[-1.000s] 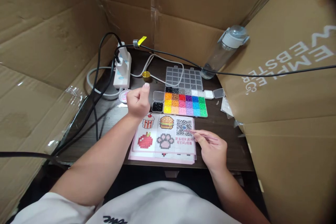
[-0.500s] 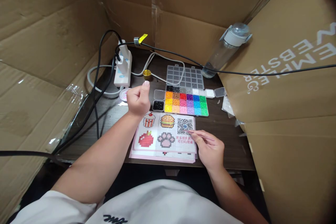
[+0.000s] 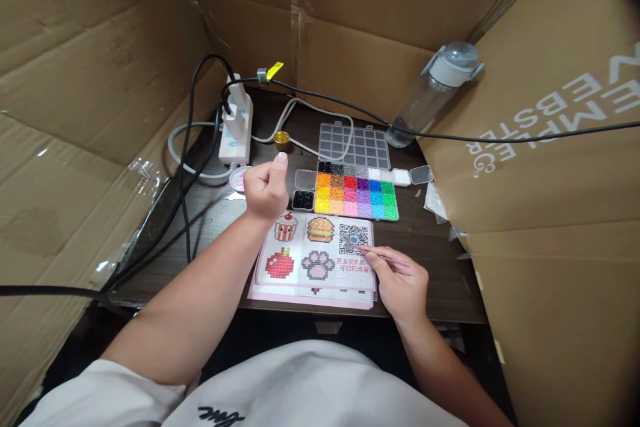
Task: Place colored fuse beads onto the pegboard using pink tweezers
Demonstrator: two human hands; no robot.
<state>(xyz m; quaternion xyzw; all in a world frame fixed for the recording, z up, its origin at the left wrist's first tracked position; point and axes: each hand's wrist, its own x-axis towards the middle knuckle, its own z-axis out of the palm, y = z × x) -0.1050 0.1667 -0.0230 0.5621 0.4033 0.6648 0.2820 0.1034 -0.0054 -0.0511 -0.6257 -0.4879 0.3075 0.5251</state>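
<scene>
My left hand [image 3: 267,188] is raised over the table in a fist with the thumb pointing up, and nothing shows in it. Pink tweezers [image 3: 383,255] are pinched in my right hand [image 3: 405,283], their tips over the QR code on the pattern sheet [image 3: 350,280]. That sheet carries pixel pictures of a cupcake, a burger, a red fruit and a paw, with a clear pegboard over it. Behind it lies a bead box [image 3: 350,192] of many colours. A small box of black beads [image 3: 303,200] stands close to my left hand.
A water bottle [image 3: 425,100] leans at the back right beside a small box of white beads [image 3: 401,177]. A white power strip [image 3: 235,140], cables and a small gold cup [image 3: 281,141] are at the back left. Cardboard walls [image 3: 370,60] enclose the table; a black cable [image 3: 500,140] crosses the view.
The view has shifted very slightly. Both hands keep the same pose, and the beads and sheets stay where they were.
</scene>
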